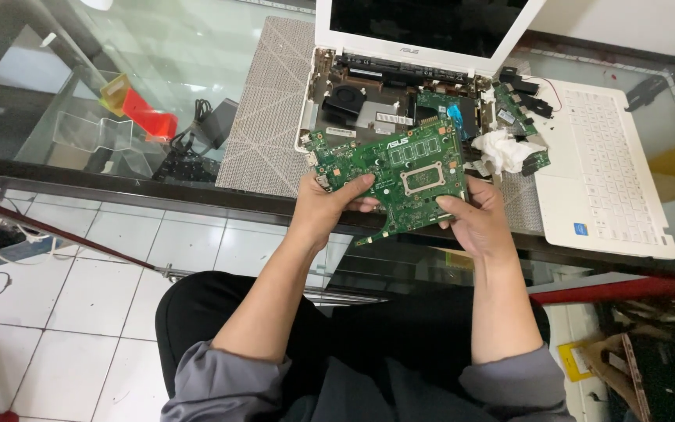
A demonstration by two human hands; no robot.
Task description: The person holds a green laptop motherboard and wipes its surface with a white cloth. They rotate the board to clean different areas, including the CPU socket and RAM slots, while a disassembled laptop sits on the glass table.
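Both hands hold the green circuit board (392,176) over the near edge of the glass-topped table (158,47). Ahead, the opened white laptop base (388,98) blocks the way. Right: crumpled white tissue (501,150) and detached white keyboard panel (611,172). Left, the grey woven mat (263,117) looks bare, passable.
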